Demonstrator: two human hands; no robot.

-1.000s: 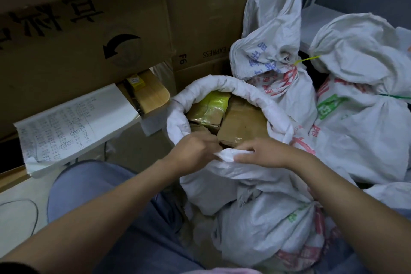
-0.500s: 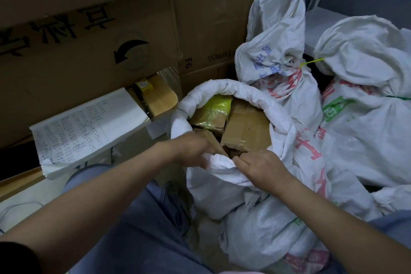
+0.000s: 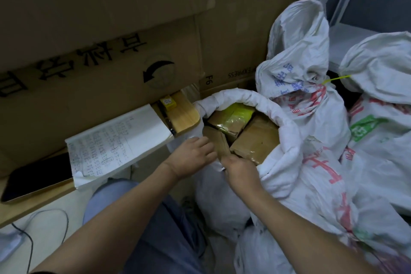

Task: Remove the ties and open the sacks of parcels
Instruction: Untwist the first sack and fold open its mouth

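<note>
Fingers [image 3: 205, 145] left hand [image 3: 190, 158], right hand [image 3: 241, 172] grip open sack [image 3: 268, 105] near rim; tied sack [image 3: 300, 55] adjacent.

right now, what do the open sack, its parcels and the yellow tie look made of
Open sack: likely woven plastic, matte white, holding a stiff rolled rim. Parcels: brown cardboard, taped glossy, with glare. Yellow tie: thin, stiff strip, probably plastic.

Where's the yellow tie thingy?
In the head view it is at the upper right: the yellow tie pokes out from the neck of the tall tied sack, right behind the open sack.
</note>
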